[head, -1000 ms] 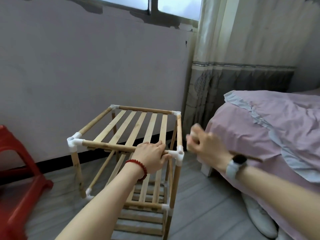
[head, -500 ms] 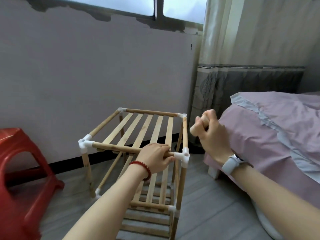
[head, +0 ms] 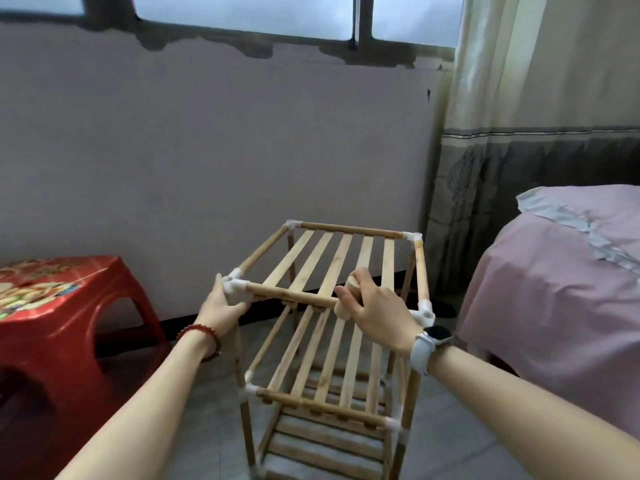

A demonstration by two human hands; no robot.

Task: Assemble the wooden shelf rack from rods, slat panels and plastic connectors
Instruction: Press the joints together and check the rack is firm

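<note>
The wooden shelf rack [head: 332,341] stands on the floor before me, with slat panels on several tiers, rod posts and white plastic connectors at the corners. My left hand [head: 221,306] grips the top near-left white connector [head: 237,289]. My right hand [head: 370,306] holds a short thick wooden piece [head: 349,299], fingers curled round it, over the top front rod [head: 291,295] near its middle. The top near-right connector [head: 426,311] shows just beyond my right wrist.
A red plastic stool [head: 62,306] stands on the left. A bed with a pink cover [head: 554,289] fills the right side. A grey wall lies behind the rack, with a curtain [head: 519,133] at the back right. Grey floor surrounds the rack.
My left hand slid left along the top front rod to the near-left connector. My right hand came down from beside the rack, with the wooden piece, onto the front rod.
</note>
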